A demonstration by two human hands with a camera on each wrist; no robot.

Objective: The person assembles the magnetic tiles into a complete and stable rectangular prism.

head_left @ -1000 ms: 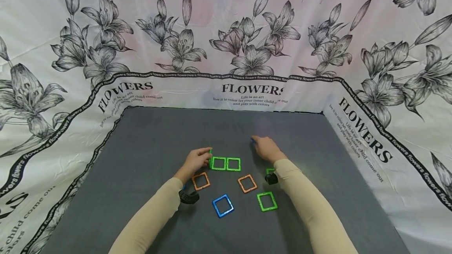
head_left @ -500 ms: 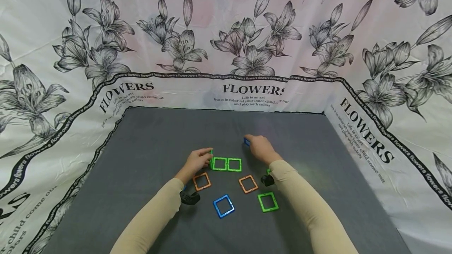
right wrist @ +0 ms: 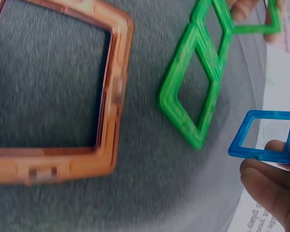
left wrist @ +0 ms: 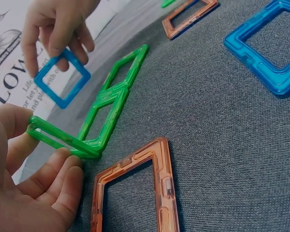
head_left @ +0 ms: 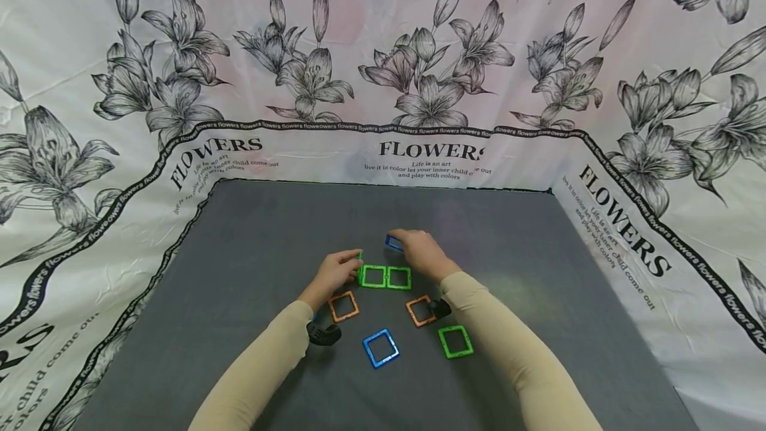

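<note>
My left hand (head_left: 330,277) pinches a green magnetic tile (left wrist: 62,137) that stands on edge at the left end of two flat green tiles (head_left: 386,277) joined side by side. The thumb and index finger are at its top edge in the left wrist view. Beyond the row, my right hand (head_left: 423,253) holds a blue magnetic tile (right wrist: 260,154) by one side, tilted up. Its square frame hangs just behind the flat green pair in the head view. An orange tile (left wrist: 167,188) lies flat beside my left hand.
On the grey tabletop (head_left: 287,218), nearer the body, lie a second orange tile (head_left: 413,312) partly behind the right wrist's black camera (head_left: 440,308), a blue tile (head_left: 368,353) and a single green tile (head_left: 443,343). A flower-printed cloth (head_left: 335,151) hangs around the table's back and sides.
My right hand has moved left with the blue tile, from right of the green pair to just behind it. My left hand stays at the upright green tile.
</note>
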